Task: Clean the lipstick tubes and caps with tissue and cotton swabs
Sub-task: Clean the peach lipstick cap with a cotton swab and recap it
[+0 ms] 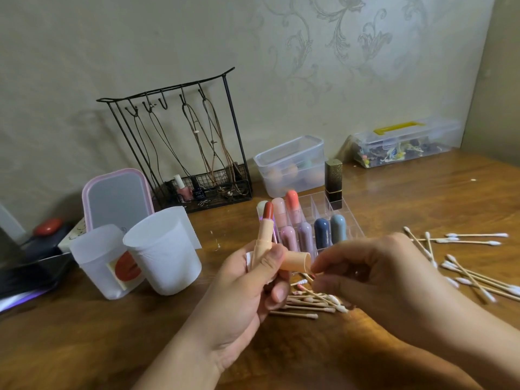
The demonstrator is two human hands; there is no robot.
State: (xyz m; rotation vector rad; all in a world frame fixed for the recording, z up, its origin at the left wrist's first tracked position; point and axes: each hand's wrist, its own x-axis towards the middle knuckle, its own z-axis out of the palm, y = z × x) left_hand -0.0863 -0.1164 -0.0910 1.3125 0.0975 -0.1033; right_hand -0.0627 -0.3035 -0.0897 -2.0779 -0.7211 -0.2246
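At a wooden table [394, 192], I watch the left hand [247, 288] grip an uncapped peach lipstick tube [263, 243], fingers curled round its lower barrel; its long axis stands near upright, leaning slightly right, with the brick-red bullet [269, 211] pointing up toward the wall. The same hand holds the matching peach cap [297, 261] crosswise, its long axis near level and its open mouth facing right. The right hand [377, 277] sits just beside that mouth, thumb and forefinger pinched narrowly together at the rim; I cannot tell what they hold. Below the hands lies a heap of used cotton swabs [309, 302] with pink-stained tips, while clean swabs [464, 266] are scattered to the right. Behind the tube, a clear acrylic organiser [346, 218] holds capped lipsticks upright, rounded ends up, plus a black-and-gold lipstick [333, 180]. Two translucent cups [163, 249] stand at left; the nearer-left one bears a red lips sticker [128, 267]. No lettering is legible on any item.
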